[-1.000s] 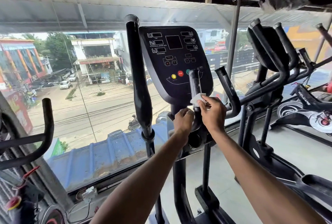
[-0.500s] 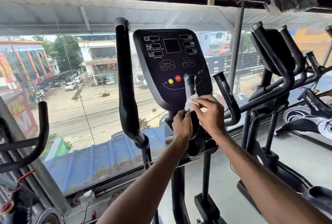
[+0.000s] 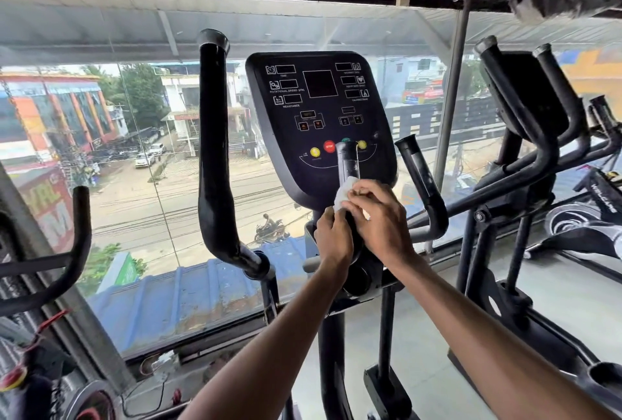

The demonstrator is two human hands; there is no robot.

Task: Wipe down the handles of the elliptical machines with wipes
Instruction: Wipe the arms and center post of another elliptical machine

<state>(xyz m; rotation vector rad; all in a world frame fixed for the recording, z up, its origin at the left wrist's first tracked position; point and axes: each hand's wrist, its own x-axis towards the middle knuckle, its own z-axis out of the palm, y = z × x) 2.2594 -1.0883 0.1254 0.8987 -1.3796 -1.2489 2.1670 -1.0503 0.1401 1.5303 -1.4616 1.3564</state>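
Fingers [image 3: 363, 189] of my R hand [image 3: 380, 217] clench the wipe [image 3: 343, 193] round the short handle [image 3: 348, 160] — L hand [image 3: 333, 236] grips it just below.

A gym, upper floor. Elliptical machine console [image 3: 319, 123] at centre frame, more black exercise machines [image 3: 525, 137] at right, glass window wall [image 3: 141, 157] at left overlooking a street [image 3: 188, 204] below.

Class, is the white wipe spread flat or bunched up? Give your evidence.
Bunched up: the wipe is a small crumpled wad that the right hand presses against the short centre handle.
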